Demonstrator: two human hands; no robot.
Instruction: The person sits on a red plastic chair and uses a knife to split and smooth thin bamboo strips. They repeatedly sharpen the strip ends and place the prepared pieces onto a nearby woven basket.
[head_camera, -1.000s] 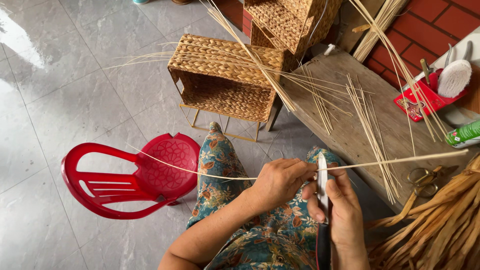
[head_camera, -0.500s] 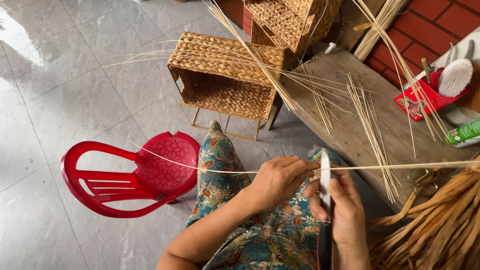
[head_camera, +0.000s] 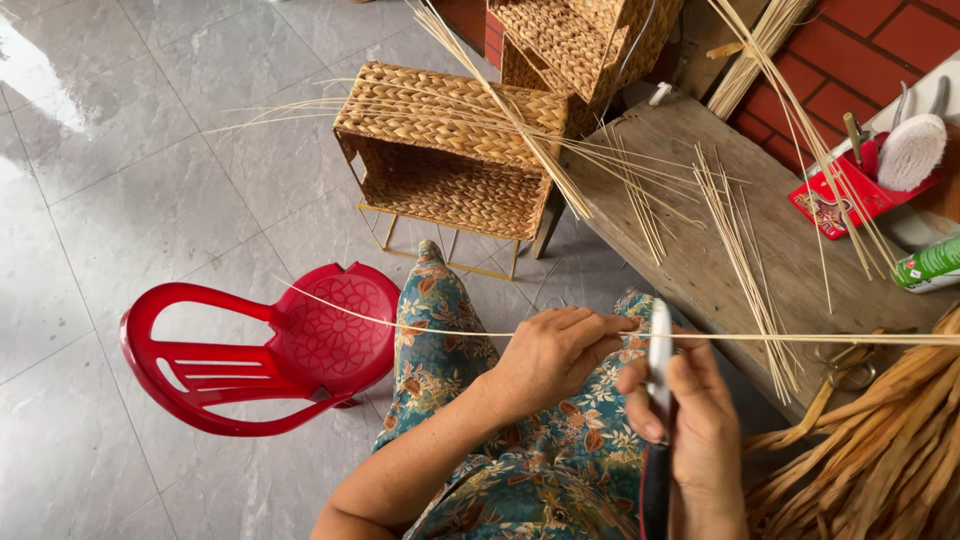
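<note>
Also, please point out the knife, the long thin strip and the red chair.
knife (head_camera: 660, 345): head view, pale blade.
long thin strip (head_camera: 800, 338): head view, stretch right of hands.
red chair (head_camera: 330, 330): head view, seat.

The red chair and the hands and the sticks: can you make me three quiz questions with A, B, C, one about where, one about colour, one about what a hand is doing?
1. Where is the plastic chair?
A. on the wooden bench
B. on the tiled floor, left of the person's knee
C. inside the woven basket

2. What colour is the tray holding the round brush?
A. red
B. blue
C. yellow

3. What is the left hand doing?
A. resting flat on the floor
B. pinching a long thin reed strand
C. lifting the chair

Answers: 1 B, its legs stand on grey tiles beside the floral-clothed knee. 2 A, the tray on the bench is red. 3 B, the fingers close on the strand, which runs across to the right hand holding a blade.
</note>
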